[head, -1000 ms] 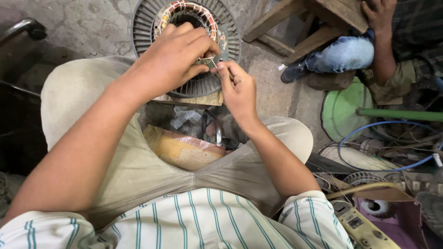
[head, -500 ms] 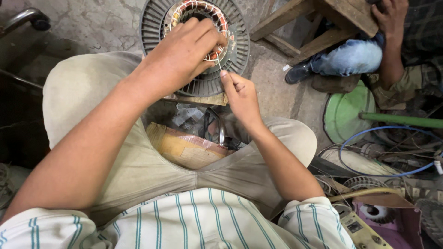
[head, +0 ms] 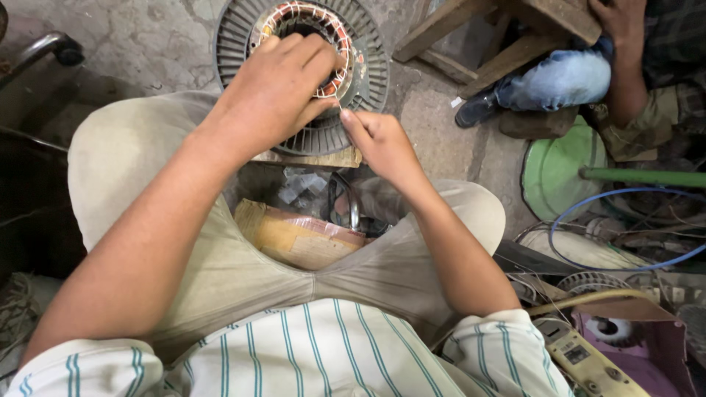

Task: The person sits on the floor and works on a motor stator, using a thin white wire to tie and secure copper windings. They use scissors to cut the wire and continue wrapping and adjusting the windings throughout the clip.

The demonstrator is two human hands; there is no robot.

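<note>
Right now the finned motor stator (head: 375, 73) sits on the floor between the knees; left hand (head: 276, 88) clamps its copper winding, right hand (head: 382, 143) pinches a thin wire beside it — lacing underway, apparently; careful, steady tension needed.

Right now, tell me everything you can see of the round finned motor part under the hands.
The finned motor stator is a round, grey metal piece with radial fins around a central ring of copper-coloured windings laced with pale thread. It lies flat, opening up, on a scrap of board on the concrete floor, between the knees. The left hand rests on top, fingers curled over the windings. The right hand is at its near rim, fingertips pinched together. Its far edge is cut off by the frame.
</note>
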